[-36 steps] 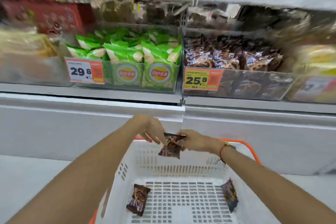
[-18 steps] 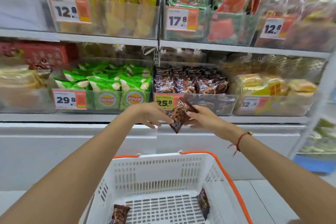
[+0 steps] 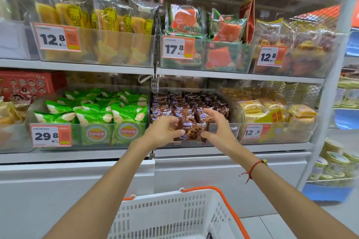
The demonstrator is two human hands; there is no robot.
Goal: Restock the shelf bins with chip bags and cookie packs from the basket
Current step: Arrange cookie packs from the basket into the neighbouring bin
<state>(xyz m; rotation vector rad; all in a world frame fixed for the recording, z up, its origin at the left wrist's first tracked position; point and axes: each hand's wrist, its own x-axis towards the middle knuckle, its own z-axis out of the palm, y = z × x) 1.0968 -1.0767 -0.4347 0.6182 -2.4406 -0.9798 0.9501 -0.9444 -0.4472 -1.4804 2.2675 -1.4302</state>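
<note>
At the shelf's front edge, both hands, the left hand [image 3: 162,134] and the right hand [image 3: 218,129], are gripping one cookie pack [image 3: 191,131] by its ends, fingers curled, long axis crosswise, just before the brown-pack bin [image 3: 236,114].

A small brown foil cookie pack [image 3: 191,131] printed with a chocolate-chip cookie and a blue label is held upright at the front edge of a clear plastic shelf bin [image 3: 233,120], gripped at both sides. That bin is heaped with matching brown cookie packs [image 3: 186,105]. Just to its left stands another clear plastic bin [image 3: 31,122] packed with green chip bags [image 3: 97,110], 2 of them facing forward at the front wall with round red-and-yellow logos. Below, in the foreground, a white perforated plastic basket [image 3: 167,215] with an orange handle stands well apart from the bins; a dark pack [image 3: 209,235] shows at its bottom, mostly cut off.
</note>
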